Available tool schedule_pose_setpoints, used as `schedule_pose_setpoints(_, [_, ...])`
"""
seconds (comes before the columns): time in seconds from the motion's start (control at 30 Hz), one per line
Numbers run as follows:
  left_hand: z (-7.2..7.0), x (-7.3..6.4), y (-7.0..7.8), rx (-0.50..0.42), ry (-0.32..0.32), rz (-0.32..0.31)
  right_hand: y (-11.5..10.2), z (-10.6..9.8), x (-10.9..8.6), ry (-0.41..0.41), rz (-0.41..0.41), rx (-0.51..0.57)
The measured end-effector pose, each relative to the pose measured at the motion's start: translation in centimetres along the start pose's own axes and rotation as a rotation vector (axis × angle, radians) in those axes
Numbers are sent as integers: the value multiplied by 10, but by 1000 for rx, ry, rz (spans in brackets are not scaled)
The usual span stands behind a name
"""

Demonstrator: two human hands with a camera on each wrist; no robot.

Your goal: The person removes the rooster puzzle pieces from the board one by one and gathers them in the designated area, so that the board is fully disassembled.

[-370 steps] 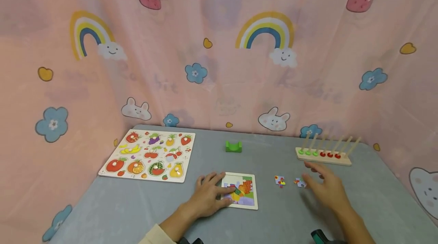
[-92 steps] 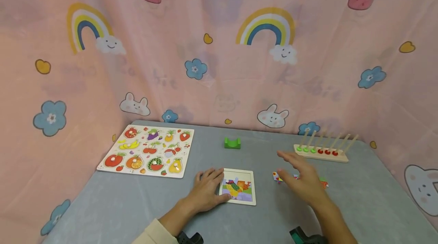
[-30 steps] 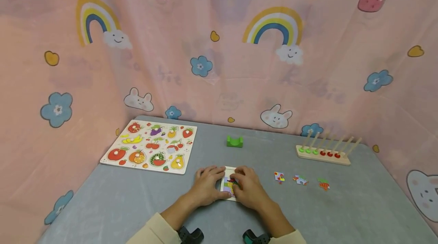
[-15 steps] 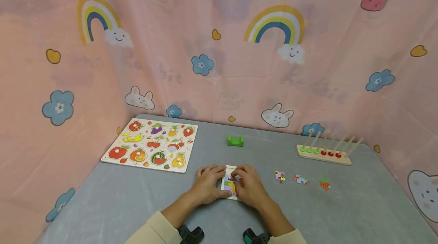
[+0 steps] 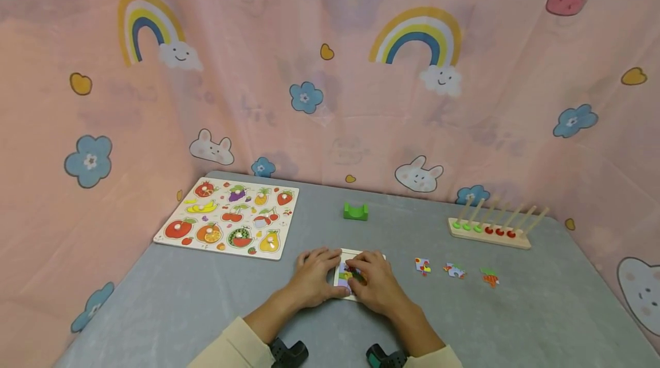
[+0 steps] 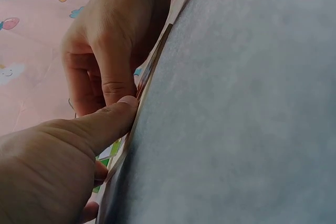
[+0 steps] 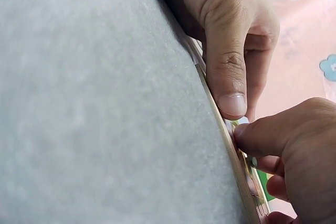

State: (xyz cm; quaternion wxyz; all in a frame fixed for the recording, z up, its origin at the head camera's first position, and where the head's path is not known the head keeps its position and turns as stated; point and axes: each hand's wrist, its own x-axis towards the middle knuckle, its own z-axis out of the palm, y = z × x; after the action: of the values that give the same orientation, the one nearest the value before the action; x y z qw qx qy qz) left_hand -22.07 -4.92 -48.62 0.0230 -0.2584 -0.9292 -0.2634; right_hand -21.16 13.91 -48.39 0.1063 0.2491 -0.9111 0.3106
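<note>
In the head view a small wooden jigsaw tray [image 5: 349,253] lies flat on the table, partly covered by both hands. My left hand [image 5: 311,279] holds its left side, the thumb along the near edge and the fingers by the far left corner. My right hand [image 5: 378,286] bends over the tray's right part, thumb and fingertips pinching a jigsaw piece [image 7: 254,162], mostly hidden by the fingers. Coloured pieces [image 5: 343,282] show in the tray between the hands. Three loose jigsaw pieces lie to the right: purple-yellow [image 5: 423,266], purple [image 5: 454,270] and orange-green [image 5: 490,277].
A fruit peg puzzle board [image 5: 222,219] lies at the back left. A green notched block [image 5: 356,211] stands behind the tray. At the back right is a wooden peg rack [image 5: 490,233] with green and red beads. A pink printed curtain [image 5: 340,127] borders the grey table.
About three seconds ago my right hand was over the loose pieces; now it works over the tray. Over the last second its fingers shifted slightly there. The left hand stays at the tray's left.
</note>
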Motion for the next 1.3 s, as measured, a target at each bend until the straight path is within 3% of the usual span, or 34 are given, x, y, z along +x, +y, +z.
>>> schedule_pose_setpoints(0.4, [2,1,-4,-20,10,15,3,4,1,34,-45,1])
schedule_pose_setpoints(1.07, [0,-2,-1,-9,9,5,2,3,3,21,-114,-44])
schedule_pose_setpoints(1.3, [2,-2,-1,-9,16,18,2,-2,2,89,-131,26])
